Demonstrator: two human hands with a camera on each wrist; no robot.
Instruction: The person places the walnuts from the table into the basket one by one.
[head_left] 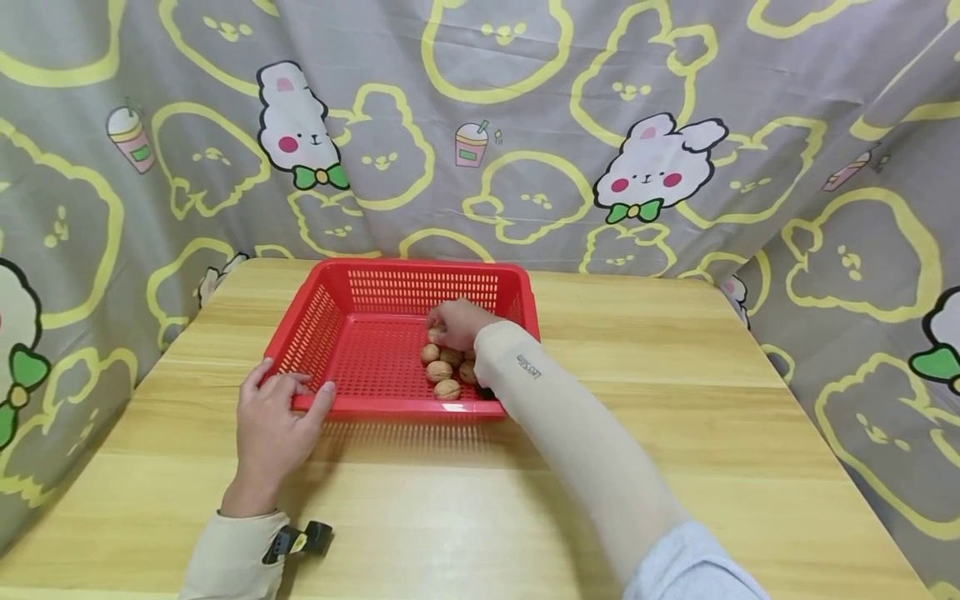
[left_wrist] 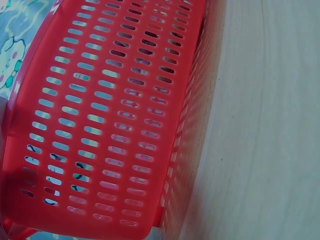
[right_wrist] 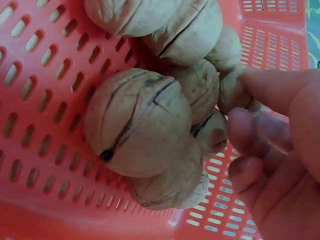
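Observation:
A red plastic basket (head_left: 375,406) with slotted walls sits on the table. My left hand (head_left: 276,425) grips its front left corner, with the thumb on the front rim and the fingers over the left side. In the left wrist view the basket's slotted outer wall (left_wrist: 100,120) fills much of the picture. Several walnuts (head_left: 439,372) lie in a cluster in the basket's right part. Reaching in over them, my right hand (head_left: 463,323) pinches a walnut (right_wrist: 232,92) at the far end of the cluster. Larger and nearer in the right wrist view is another walnut (right_wrist: 137,122).
The wooden table (head_left: 675,400) extends on both sides of the basket and in front of it. A grey patterned curtain (head_left: 525,125) hangs behind the table and along its sides. A black strap device (head_left: 300,542) is on the left wrist.

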